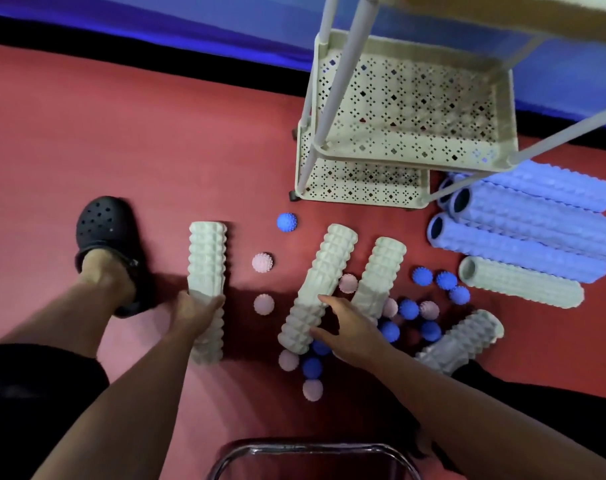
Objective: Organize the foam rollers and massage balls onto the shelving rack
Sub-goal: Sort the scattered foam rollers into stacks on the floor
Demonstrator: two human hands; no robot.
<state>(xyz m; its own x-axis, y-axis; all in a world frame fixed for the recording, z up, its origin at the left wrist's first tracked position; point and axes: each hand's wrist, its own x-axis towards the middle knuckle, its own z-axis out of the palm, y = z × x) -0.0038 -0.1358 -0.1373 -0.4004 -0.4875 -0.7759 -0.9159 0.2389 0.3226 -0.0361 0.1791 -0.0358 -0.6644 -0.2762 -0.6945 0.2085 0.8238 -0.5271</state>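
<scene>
pickup step: your left hand [194,311] grips the left roller [206,271], right hand [346,327] spread open on the middle roller [320,282]; lift both to the far rack [502,109].

A pale green foam roller [206,271] at lower left is gripped by the left hand [194,311]. A second roller [317,285] at centre is touched by the right hand [346,329]. The shelving rack [332,188] is seen at upper right.
</scene>
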